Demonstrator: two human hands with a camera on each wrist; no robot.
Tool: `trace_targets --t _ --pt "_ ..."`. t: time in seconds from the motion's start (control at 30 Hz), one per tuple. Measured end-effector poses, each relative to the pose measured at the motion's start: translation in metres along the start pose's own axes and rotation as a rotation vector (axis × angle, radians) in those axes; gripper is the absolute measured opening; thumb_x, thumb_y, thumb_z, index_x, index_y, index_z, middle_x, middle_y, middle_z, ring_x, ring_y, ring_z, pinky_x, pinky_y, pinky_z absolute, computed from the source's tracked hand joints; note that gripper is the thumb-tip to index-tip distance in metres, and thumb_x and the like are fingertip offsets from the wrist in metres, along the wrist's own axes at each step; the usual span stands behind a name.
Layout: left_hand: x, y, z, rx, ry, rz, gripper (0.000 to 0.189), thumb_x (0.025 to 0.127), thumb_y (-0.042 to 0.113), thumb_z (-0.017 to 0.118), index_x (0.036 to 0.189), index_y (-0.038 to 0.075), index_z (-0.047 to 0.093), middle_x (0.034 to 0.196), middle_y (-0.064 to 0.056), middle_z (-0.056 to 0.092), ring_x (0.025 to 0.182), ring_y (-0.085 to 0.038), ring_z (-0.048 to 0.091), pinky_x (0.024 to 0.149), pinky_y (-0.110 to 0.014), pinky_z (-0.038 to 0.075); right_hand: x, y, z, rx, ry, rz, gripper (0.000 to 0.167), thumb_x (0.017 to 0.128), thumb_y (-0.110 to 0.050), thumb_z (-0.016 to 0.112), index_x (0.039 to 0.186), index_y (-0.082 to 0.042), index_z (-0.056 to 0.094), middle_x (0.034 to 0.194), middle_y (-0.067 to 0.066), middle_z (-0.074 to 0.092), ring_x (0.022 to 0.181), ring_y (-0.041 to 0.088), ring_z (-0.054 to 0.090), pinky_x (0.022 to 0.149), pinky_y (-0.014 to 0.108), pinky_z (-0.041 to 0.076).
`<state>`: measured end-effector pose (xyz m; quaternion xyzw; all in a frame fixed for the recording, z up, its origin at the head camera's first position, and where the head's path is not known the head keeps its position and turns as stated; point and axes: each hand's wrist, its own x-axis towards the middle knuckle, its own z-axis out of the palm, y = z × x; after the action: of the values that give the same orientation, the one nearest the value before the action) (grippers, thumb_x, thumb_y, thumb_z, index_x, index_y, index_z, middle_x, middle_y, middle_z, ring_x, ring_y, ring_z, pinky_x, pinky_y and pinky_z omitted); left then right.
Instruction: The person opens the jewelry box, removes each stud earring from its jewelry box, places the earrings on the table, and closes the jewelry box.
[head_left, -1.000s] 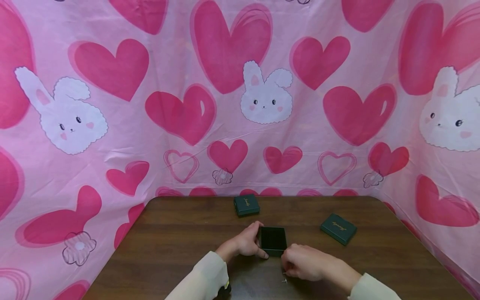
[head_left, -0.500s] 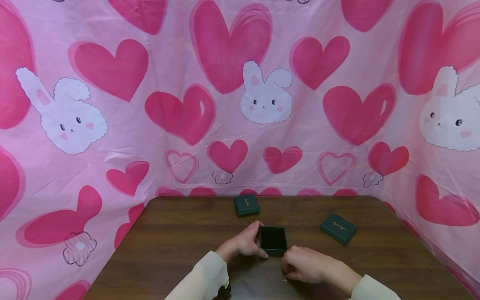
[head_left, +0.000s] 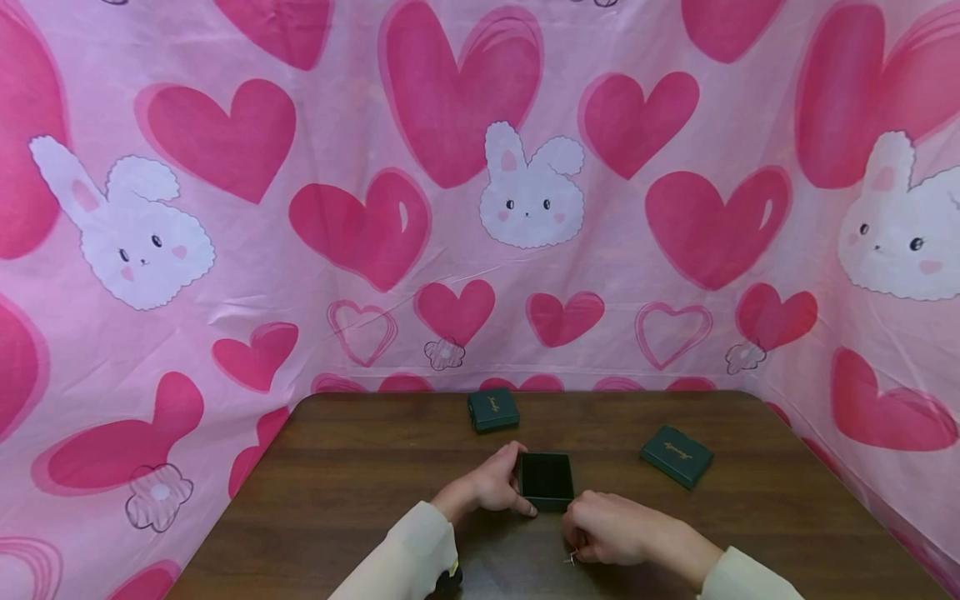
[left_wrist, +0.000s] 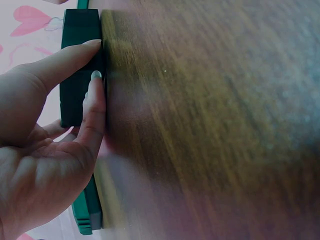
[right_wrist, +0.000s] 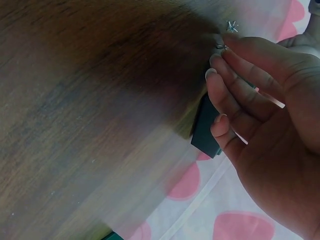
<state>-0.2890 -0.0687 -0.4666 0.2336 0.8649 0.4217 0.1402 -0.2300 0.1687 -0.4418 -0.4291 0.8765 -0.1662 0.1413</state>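
My left hand [head_left: 491, 483] grips the left side of an open, dark green square box [head_left: 553, 505] with a black inside. In the left wrist view its thumb and fingers press the box's wall [left_wrist: 74, 95]. Just right of and nearer than the box, my right hand [head_left: 611, 529] has its fingertips low at the tabletop. Its thumb and index finger pinch a tiny silver piece [right_wrist: 222, 47]. A small silver star-shaped piece [right_wrist: 232, 26], like a stud earring, shows just beyond these fingertips. Whether the two bits belong together I cannot tell.
A green box lid [head_left: 677, 457] with gold script lies to the right on the brown wooden table [head_left: 360, 483]. Another green box [head_left: 493, 410] with gold script stands at the back. A pink heart-patterned cloth [head_left: 360, 333] hangs behind the table and along its sides.
My right fingertips have come down and slightly nearer to the small silver piece and now pinch at it. The left hand and the open box have stayed in place.
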Motion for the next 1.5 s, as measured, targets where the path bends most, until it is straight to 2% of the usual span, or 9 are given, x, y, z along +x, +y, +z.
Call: trace_targets --t 0.27,0.77,1.17,1.33,1.5 --pt "-0.001 0.000 0.000 -0.011 -0.004 -0.007 0.079 0.071 0.003 0.093 0.133 0.006 0.044 0.104 -0.005 0.048 0.075 -0.016 0.052 0.068 -0.027 0.045 0.000 -0.001 -0.002 -0.004 -0.001 0.008 0.018 0.084 -0.010 0.080 0.079 -0.022 0.069 0.073 -0.021 0.056 0.063 -0.004 0.050 0.055 0.020 0.045" --pt "0.000 0.000 0.000 -0.017 0.000 0.000 0.078 0.071 0.003 0.093 0.132 0.006 0.045 0.104 -0.004 0.048 0.075 -0.016 0.052 0.069 -0.027 0.045 -0.001 -0.004 -0.011 -0.011 -0.014 0.039 0.013 0.085 -0.010 0.081 0.087 -0.020 0.073 0.080 -0.019 0.062 0.073 -0.005 0.057 0.063 0.021 0.050" --pt "0.000 0.000 -0.001 -0.014 -0.007 -0.016 0.079 0.073 0.005 0.093 0.135 0.006 0.044 0.105 -0.004 0.048 0.076 -0.016 0.052 0.070 -0.027 0.045 0.001 0.001 -0.024 -0.083 0.055 0.035 0.010 0.088 -0.017 0.079 0.092 -0.020 0.071 0.083 -0.018 0.059 0.074 -0.003 0.053 0.065 0.023 0.049" --pt "0.000 0.000 -0.001 -0.009 -0.009 -0.015 0.078 0.073 0.006 0.092 0.134 0.007 0.044 0.106 -0.003 0.048 0.078 -0.017 0.052 0.071 -0.028 0.045 0.002 0.004 -0.026 -0.091 0.083 0.056 0.010 0.089 -0.018 0.078 0.097 -0.015 0.072 0.083 -0.017 0.058 0.075 -0.002 0.052 0.066 0.024 0.049" --pt "0.000 -0.001 0.000 -0.010 -0.011 -0.015 0.078 0.073 0.005 0.092 0.134 0.007 0.044 0.107 -0.003 0.048 0.077 -0.017 0.052 0.071 -0.028 0.046 0.002 0.008 -0.026 -0.080 0.104 0.084 0.011 0.090 -0.020 0.078 0.098 -0.016 0.072 0.083 -0.017 0.058 0.074 -0.001 0.052 0.065 0.025 0.049"
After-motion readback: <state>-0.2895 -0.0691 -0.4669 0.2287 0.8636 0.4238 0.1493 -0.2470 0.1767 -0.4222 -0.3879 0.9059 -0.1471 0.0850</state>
